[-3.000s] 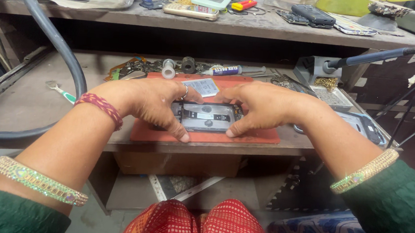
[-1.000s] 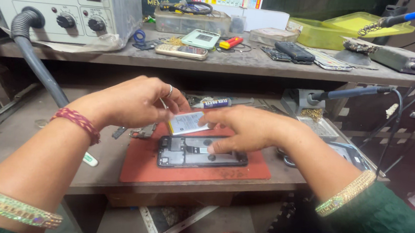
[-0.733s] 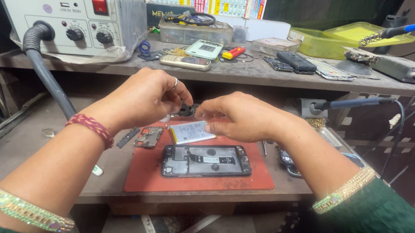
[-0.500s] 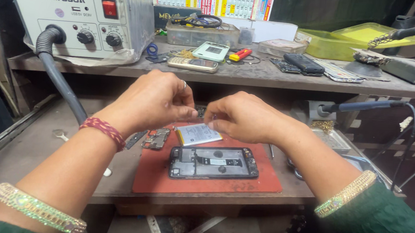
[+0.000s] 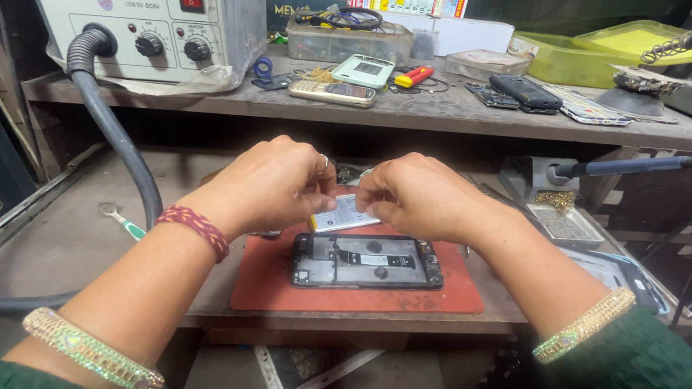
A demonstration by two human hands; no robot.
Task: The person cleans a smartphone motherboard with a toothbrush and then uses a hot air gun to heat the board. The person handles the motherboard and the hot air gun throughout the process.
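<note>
1. Both hands meet above the opened phone: my left hand and right hand pinch the near edges of a flat white battery.
2. That battery sits tilted at 12 o'clock of the phone, just beside it.
3. Phone lies flat on a red mat on the desk.
4. At 10 o'clock, a hot-air station stands on the shelf.

A black opened phone frame lies on a rust-red rubber mat; at twelve o'clock, a white flat battery.
</note>
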